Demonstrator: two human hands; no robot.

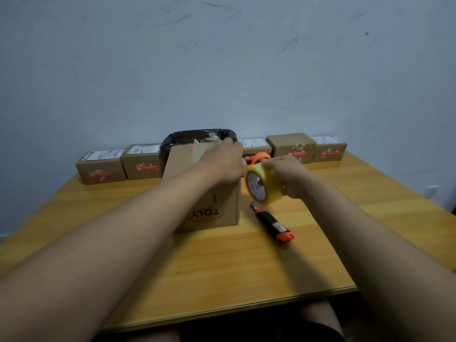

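Observation:
A brown cardboard box point(212, 213) printed "TOLY" stands mid-table, one flap raised at its back left. My left hand point(223, 161) lies flat on the box's top, fingers reaching toward the far edge. Just right of the box, my right hand point(287, 176) grips a yellow roll of packing tape point(259, 187) in an orange dispenser point(259, 157), held above the table close to the box's upper right corner. An orange and black utility knife point(272, 224) lies on the table below the tape roll.
The wooden table point(222, 280) backs onto a pale wall. A row of small taped cardboard parcels point(101, 170) point(292, 146) lines its far edge. A bin with a black bag point(197, 137) stands behind the box. My knees show under the near edge.

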